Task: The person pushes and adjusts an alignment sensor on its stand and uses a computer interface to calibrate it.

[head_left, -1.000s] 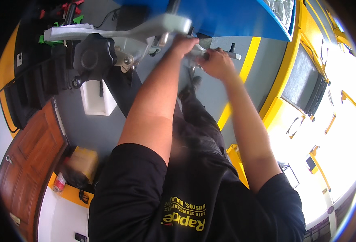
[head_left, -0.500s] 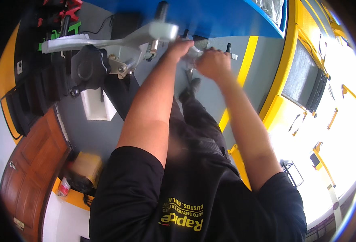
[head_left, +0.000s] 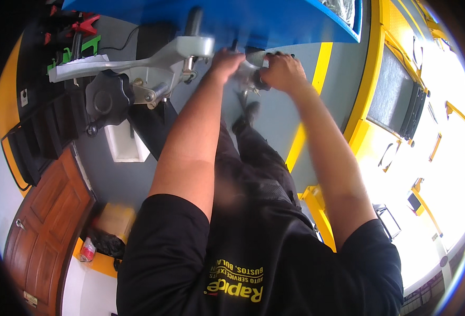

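Note:
A silver metal clamp with a dark knob-like part is between my two hands, partly hidden and blurred. My left hand is closed round its left side. On its right, my right hand has its fingers curled over the top and its thumb close to the dark part. A second silver clamp arm stretches across the upper left, nearer to me, with an upright black peg and a large black star knob. Neither hand touches that knob.
Beyond my hands a blue panel spans the top. Red and green brackets hang at the far left. A yellow frame stands on the right. Lower left are a wooden door and a cardboard box.
The view has shifted a little, so the near clamp arm sits slightly lower and farther left. My right hand's grip has changed, and the dark part beside its thumb now shows.

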A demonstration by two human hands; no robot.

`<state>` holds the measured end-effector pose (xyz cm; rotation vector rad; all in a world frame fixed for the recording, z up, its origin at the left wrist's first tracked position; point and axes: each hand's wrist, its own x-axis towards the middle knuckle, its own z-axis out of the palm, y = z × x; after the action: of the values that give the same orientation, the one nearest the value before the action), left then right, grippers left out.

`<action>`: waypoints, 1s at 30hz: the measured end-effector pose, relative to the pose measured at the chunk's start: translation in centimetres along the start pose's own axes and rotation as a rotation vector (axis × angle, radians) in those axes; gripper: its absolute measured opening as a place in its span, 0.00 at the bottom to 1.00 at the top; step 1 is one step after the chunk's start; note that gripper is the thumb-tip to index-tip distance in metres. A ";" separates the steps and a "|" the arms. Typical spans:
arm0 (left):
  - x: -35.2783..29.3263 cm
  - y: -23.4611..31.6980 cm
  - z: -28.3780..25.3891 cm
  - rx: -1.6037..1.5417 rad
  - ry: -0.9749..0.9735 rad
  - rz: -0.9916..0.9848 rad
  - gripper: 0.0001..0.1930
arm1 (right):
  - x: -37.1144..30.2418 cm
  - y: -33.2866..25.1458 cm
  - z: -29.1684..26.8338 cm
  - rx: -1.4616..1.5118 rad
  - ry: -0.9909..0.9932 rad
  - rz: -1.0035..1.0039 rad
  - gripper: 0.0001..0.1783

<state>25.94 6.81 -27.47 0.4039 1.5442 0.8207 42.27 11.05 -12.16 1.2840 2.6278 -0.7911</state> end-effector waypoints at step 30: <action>-28.0 -0.8 0.0 0.575 0.106 0.346 0.30 | -30.2 19.1 7.0 0.470 -0.115 0.517 0.15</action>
<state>30.55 -12.83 -8.06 1.0843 1.8295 0.6504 75.20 -4.06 -16.31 1.8481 1.9325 -1.3648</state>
